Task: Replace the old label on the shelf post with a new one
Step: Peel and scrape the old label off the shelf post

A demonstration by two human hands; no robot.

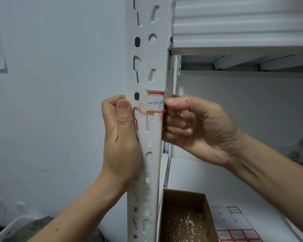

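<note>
Gripping the white shelf post [144, 53] from its left side, our left hand [120, 137] wraps the edge, thumb flat on the front face. On that face sits the red-bordered label [156, 103] with blue writing. Our right hand [199, 130], fingers curled, pinches the label's right end at the post's corner. Low to the post's right lie a cardboard box [182, 192] of paper scraps and a label sheet [234, 224]

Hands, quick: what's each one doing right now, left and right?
Left hand: closed, gripping the shelf post just left of the label.
Right hand: closed, pinching the label's right edge.
</note>
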